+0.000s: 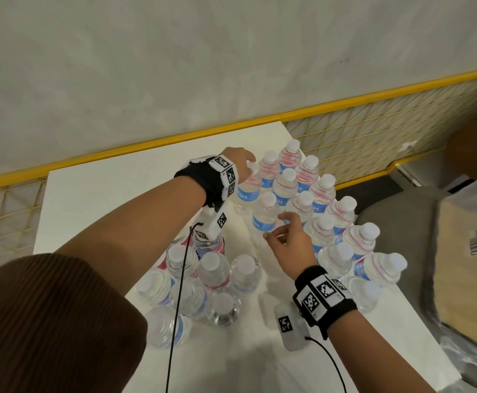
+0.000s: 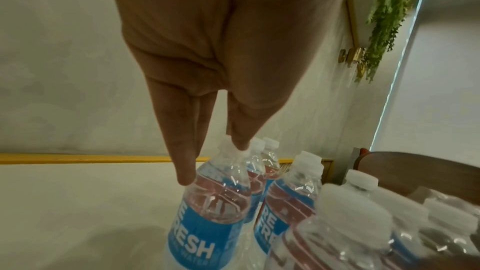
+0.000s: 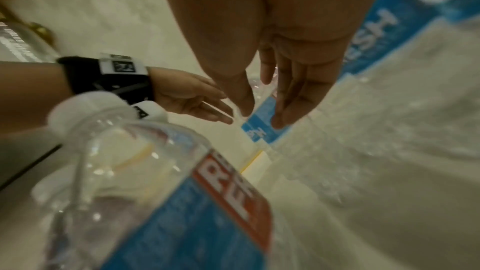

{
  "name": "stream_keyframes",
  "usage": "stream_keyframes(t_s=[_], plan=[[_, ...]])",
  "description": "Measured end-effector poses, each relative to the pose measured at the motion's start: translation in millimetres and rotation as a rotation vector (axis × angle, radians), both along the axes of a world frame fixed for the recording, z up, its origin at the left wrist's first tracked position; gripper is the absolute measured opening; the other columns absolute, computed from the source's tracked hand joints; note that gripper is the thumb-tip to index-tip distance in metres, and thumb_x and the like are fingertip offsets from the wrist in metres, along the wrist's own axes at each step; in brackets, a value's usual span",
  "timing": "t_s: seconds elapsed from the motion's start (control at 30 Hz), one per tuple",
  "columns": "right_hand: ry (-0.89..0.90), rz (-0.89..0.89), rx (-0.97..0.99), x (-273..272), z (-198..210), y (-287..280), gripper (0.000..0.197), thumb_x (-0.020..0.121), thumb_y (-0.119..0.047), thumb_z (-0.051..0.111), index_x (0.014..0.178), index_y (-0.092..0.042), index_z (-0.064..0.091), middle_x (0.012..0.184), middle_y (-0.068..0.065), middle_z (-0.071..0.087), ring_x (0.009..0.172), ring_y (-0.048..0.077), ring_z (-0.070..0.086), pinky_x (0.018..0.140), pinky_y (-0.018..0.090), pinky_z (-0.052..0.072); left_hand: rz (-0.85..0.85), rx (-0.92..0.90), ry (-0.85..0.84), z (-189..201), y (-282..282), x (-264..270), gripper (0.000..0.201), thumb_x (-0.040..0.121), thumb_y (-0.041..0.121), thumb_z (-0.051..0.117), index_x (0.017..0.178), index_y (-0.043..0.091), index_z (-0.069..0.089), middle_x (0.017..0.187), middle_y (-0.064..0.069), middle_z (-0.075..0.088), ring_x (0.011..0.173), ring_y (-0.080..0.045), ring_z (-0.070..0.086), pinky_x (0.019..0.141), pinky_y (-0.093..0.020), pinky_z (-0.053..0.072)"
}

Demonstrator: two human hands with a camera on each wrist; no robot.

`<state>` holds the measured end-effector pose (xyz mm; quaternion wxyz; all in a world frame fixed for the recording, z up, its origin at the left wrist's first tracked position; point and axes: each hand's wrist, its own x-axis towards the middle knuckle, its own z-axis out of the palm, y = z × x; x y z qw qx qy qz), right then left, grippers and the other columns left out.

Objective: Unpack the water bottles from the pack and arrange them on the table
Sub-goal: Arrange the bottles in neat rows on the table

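Several clear water bottles with blue labels and white caps stand in slanted rows [image 1: 316, 194] on the right side of the white table [image 1: 104, 199]. Another tight cluster of bottles [image 1: 203, 279] stands at the front left. My left hand [image 1: 250, 165] [image 2: 213, 161] reaches over the rows' left end, its straight fingers [image 2: 185, 171] and thumb touching the top of a tilted bottle [image 1: 247, 191] [image 2: 215, 202]. My right hand [image 1: 277, 226] [image 3: 261, 118] hovers with relaxed fingers beside the neighbouring bottle [image 1: 264, 217] [image 3: 262, 130] and holds nothing.
A yellow mesh fence [image 1: 345, 131] runs behind and to the right of the table, against a pale wall. Right of the table are a grey seat [image 1: 396, 222] and a plastic-wrapped cardboard box [image 1: 472, 251]. Bare tabletop lies at the far left.
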<state>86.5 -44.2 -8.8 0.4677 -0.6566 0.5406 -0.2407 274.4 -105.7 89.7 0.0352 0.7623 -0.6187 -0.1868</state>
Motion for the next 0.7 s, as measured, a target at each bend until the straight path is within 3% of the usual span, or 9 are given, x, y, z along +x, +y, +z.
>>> stream_keyframes(t_s=[0.1,0.17,0.27,0.33,0.43,0.5,0.7], plan=[[-0.011,0.016,-0.114,13,23,-7,0.053,0.088,-0.018,0.062,0.135,-0.020,0.037,0.068,-0.003,0.052,0.063,0.008,0.053,0.061,0.016,0.041,0.036,0.006,0.047,1,0,0,0.042,0.096,0.014,0.046,0.138,0.015,0.046,0.139,-0.008,0.050,0.121,-0.027,0.054,0.097,-0.028,0.043],[0.035,0.029,-0.145,23,35,-17,0.061,0.090,-0.020,0.060,0.143,-0.020,0.030,0.063,-0.003,0.049,0.058,0.009,0.049,0.063,0.020,0.043,0.037,0.029,0.078,1,1,-1,0.045,0.095,0.016,0.049,0.140,0.018,0.044,0.142,-0.006,0.048,0.123,-0.026,0.053,0.098,-0.028,0.043],[0.174,0.070,-0.108,35,49,-36,0.053,0.091,-0.030,0.058,0.140,-0.019,0.039,0.098,0.007,0.063,0.087,0.023,0.062,0.087,0.035,0.050,0.049,0.059,0.158,-1,3,-4,0.043,0.094,0.019,0.051,0.137,0.019,0.048,0.138,-0.007,0.051,0.116,-0.030,0.058,0.089,-0.032,0.048],[0.186,0.100,-0.059,40,54,-44,0.039,0.092,-0.027,0.056,0.129,-0.015,0.052,0.111,0.014,0.065,0.096,0.031,0.064,0.092,0.042,0.050,0.047,0.051,0.151,0,2,-3,0.039,0.093,0.016,0.054,0.132,0.018,0.053,0.135,-0.007,0.054,0.112,-0.030,0.060,0.078,-0.029,0.047],[0.153,0.115,-0.003,45,58,-48,0.035,0.093,-0.019,0.054,0.127,-0.012,0.054,0.095,0.014,0.062,0.086,0.033,0.065,0.084,0.046,0.054,0.039,0.025,0.089,3,-1,-1,0.040,0.091,0.012,0.055,0.130,0.015,0.054,0.136,-0.007,0.053,0.120,-0.027,0.054,0.087,-0.027,0.044],[0.151,0.100,0.018,48,58,-51,0.038,0.093,-0.017,0.053,0.131,-0.013,0.051,0.093,0.011,0.058,0.083,0.033,0.065,0.081,0.045,0.056,0.037,0.017,0.087,3,-3,-1,0.040,0.091,0.010,0.054,0.131,0.015,0.055,0.136,-0.007,0.053,0.120,-0.027,0.053,0.090,-0.026,0.043],[0.147,0.145,0.018,55,63,-56,0.031,0.094,-0.010,0.045,0.123,-0.013,0.055,0.111,0.017,0.064,0.076,0.029,0.058,0.067,0.036,0.054,0.037,0.084,0.199,-1,-3,0,0.052,0.088,0.002,0.058,0.135,0.020,0.050,0.134,-0.007,0.054,0.109,-0.028,0.060,0.071,-0.027,0.049]])
